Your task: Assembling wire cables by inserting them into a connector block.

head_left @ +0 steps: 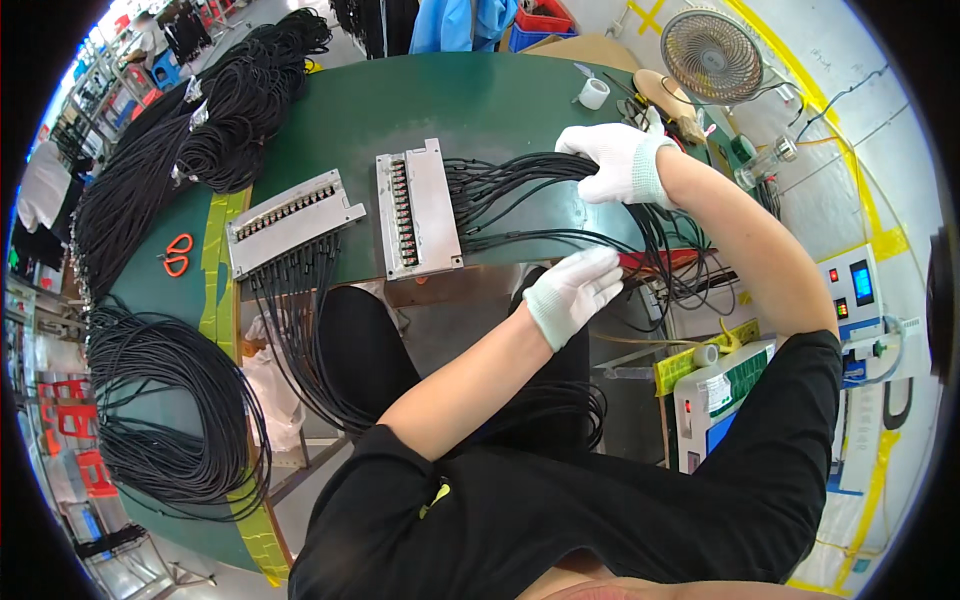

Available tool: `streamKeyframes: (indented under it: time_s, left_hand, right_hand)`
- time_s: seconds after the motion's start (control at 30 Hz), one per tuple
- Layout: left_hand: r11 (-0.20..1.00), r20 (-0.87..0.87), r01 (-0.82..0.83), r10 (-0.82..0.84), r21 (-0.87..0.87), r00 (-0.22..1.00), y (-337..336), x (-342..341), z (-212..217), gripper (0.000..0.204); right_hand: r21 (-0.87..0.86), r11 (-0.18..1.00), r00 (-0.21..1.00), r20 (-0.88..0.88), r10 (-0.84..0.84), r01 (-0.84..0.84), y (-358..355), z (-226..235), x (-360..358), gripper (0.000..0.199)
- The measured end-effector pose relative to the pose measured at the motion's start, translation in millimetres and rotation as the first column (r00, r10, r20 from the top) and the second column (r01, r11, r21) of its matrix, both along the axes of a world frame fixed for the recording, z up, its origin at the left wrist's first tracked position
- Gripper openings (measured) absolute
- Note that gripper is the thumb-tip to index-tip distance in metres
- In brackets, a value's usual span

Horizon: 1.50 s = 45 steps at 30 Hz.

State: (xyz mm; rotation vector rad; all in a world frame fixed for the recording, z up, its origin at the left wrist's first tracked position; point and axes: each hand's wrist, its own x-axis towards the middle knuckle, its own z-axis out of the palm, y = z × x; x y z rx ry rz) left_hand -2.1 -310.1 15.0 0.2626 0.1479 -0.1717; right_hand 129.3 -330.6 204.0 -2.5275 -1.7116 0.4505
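Thin black cables [520, 195] fan rightward from the grey metal terminal jig [417, 208] near the green bench's [400, 100] front edge, their long run lying along that edge. The right hand [620, 160], white-gloved, has its grip clamped on the gathered bundle, seemingly to keep the strands together. The left hand [572, 292], also gloved, closes its grip on lower strands beside a red piece [650, 262], just off the front edge.
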Motion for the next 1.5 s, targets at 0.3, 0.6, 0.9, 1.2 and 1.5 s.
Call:
streamKeyframes:
  time_s: [0.3,0.6,0.9,1.2,1.5]
  left_hand:
    - [0.983,-0.024,0.11,-0.115,-0.149,0.993,17,-6,-51,0.02]
    - [0.993,-0.308,0.003,0.032,0.115,0.951,-15,47,-44,0.052]
    - [0.976,-0.171,-0.069,0.034,-0.205,0.985,4,38,-23,0.04]
    - [0.925,-0.023,0.028,-0.04,-0.378,0.999,3,44,-43,0.05]
    - [0.915,-0.017,0.25,-0.258,0.316,0.966,-12,10,-52,0.049]
  right_hand:
    - [-0.049,0.977,0.975,-0.064,-0.212,0.209,-71,-135,44,0.041]
    - [-0.212,0.969,0.985,-0.09,-0.144,0.122,-60,-128,11,0.038]
    - [-0.067,0.975,0.977,-0.025,0.211,-0.212,6,-64,46,0.032]
    - [0.067,0.994,0.985,0.158,0.075,-0.086,202,-159,22,0.058]
    - [-0.072,0.962,0.961,-0.073,-0.268,0.263,128,-144,64,0.063]
